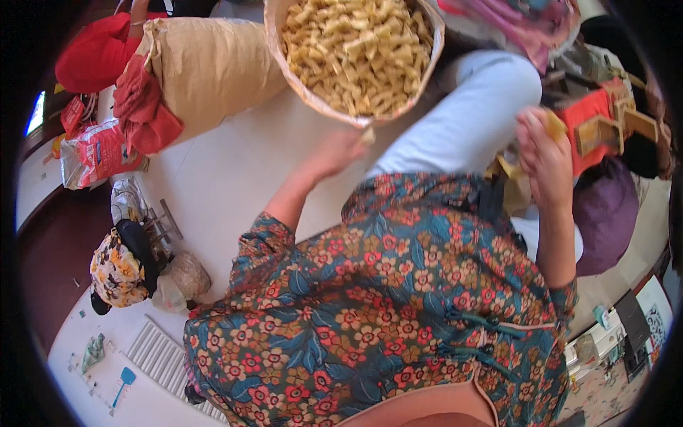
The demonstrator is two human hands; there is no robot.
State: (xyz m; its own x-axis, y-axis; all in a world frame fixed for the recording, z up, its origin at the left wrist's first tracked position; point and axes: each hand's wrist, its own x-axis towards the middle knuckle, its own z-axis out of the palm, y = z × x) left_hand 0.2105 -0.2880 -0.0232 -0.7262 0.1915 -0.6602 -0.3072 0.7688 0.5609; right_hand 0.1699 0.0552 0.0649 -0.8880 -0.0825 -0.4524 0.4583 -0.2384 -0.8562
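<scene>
White floor (235, 164) spreads out under a person who sits and looks down at a lap in a flowered tunic (398, 299) and pale trousers (469, 114).

Nearest is the right hand (544, 153), lifted up beside the knee. Its fingers are pressed together around a small yellow snack piece (556, 124), which peeks out at the top. A soft pinch looks best here, because a dry piece like this could snap.

A bit farther out, the left hand (338, 153) reaches to the near rim of the big sack of yellow snack pieces (356, 50). Its fingertips pinch one more small piece (367, 135) right under the rim. The sack stands open on the floor just past the knees, full almost to the top. Its thin rim (313, 99) bends easily, so a hand should go in from above and not lean on that edge.

Open room lies on the left, where the floor is bare between the arm and a tan stuffed sack (210, 67) with a red cloth (142, 107). A flowered cap (117, 270) and small bags sit lower left. The right side is tight, with a red box (594, 128) and a purple bag (605, 213) close to the raised hand.
</scene>
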